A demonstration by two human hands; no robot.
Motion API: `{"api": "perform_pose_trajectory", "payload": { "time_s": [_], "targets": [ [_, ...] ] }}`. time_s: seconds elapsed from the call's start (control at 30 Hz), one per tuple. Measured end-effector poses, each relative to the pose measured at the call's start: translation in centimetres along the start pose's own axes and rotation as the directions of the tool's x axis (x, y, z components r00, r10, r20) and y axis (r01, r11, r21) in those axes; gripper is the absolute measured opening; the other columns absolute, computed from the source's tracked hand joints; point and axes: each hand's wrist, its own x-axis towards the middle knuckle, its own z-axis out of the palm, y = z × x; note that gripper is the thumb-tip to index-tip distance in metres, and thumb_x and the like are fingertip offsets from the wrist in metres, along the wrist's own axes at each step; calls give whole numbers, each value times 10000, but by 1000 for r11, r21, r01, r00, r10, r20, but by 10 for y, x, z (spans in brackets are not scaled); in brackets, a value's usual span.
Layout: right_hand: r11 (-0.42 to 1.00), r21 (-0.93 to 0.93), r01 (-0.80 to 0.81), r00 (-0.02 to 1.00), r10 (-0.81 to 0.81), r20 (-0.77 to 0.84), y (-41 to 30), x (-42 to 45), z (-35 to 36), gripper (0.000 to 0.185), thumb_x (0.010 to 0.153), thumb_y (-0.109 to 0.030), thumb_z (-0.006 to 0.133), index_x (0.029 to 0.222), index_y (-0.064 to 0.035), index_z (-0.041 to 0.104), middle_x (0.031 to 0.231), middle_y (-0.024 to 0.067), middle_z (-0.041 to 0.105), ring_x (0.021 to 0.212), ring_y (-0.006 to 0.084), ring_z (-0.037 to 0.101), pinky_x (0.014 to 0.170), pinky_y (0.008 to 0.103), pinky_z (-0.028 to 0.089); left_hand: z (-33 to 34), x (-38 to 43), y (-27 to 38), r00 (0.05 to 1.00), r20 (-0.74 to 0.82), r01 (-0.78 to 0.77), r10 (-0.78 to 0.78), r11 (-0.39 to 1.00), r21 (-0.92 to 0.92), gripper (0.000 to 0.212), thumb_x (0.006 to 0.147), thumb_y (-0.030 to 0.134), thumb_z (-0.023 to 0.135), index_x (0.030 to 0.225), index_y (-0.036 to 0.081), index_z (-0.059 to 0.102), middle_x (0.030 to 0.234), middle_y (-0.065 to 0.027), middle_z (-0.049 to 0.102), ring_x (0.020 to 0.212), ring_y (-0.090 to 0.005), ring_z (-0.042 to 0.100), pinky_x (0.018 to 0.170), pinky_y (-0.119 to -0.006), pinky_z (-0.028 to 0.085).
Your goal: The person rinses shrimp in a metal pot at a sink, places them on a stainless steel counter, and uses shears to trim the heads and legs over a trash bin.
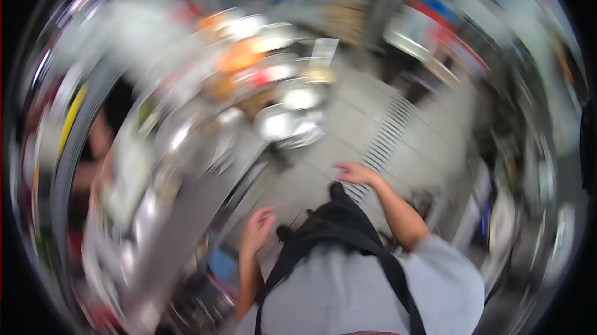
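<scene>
My left hand (259,231) hangs beside my body on the left, its fingers loosely curled with nothing seen in them. To the front right, my right hand (355,173) is held over the floor near a slotted drain grate (389,125); it carries nothing and its fingers point left. A black apron (336,223) covers my front over a light grey shirt. The metal counter (182,232) lies nearest to my left hand, a short way off to the left.
Blurred round containers (284,123), some with orange contents, crowd a surface ahead left. Grey tiled floor (354,97) runs ahead. A white, red and blue box (433,27) stands at the upper right. Beyond the counter, another person's arm (99,137) shows at the left. Motion blur hides much detail.
</scene>
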Motion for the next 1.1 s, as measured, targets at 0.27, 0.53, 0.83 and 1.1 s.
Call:
{"api": "perform_pose_trajectory", "payload": {
  "time_s": [0.27,0.53,0.83,1.1],
  "targets": [
    [985,165,50,829,51,-557,41,-24,-166,566,795,-356,625,1248,-39,504,1053,171,642,964,296,618,840,363,484,183,192,91,866,481,-198,135,977,83,230,868,72,603,1088,7,582,966,-44,631,892,-97,577,802,-231,456],
    [898,420,128,793,161,-587,101,-96,-344,448,826,-287,552,1200,-46,506,1029,159,639,940,284,620,812,368,482,275,398,-26,779,437,-22,-449,678,735,250,843,175,616,1028,7,612,928,-67,638,835,-150,596,752,-287,480],
    [920,392,-6,375,366,-852,306,-190,-533,336,761,-177,536,1065,-34,539,975,167,626,898,296,610,766,381,477,501,585,31,612,470,-129,-636,506,853,202,806,155,603,956,22,629,845,-74,639,771,-167,609,691,-321,493],
    [745,667,-10,198,656,-729,444,-341,-656,345,769,-175,561,1076,-18,579,915,147,657,814,247,634,720,343,498,809,852,199,-389,881,-915,-271,4,-403,165,773,137,592,892,35,644,771,-79,640,714,-181,619,637,-352,504]
  ]
}}
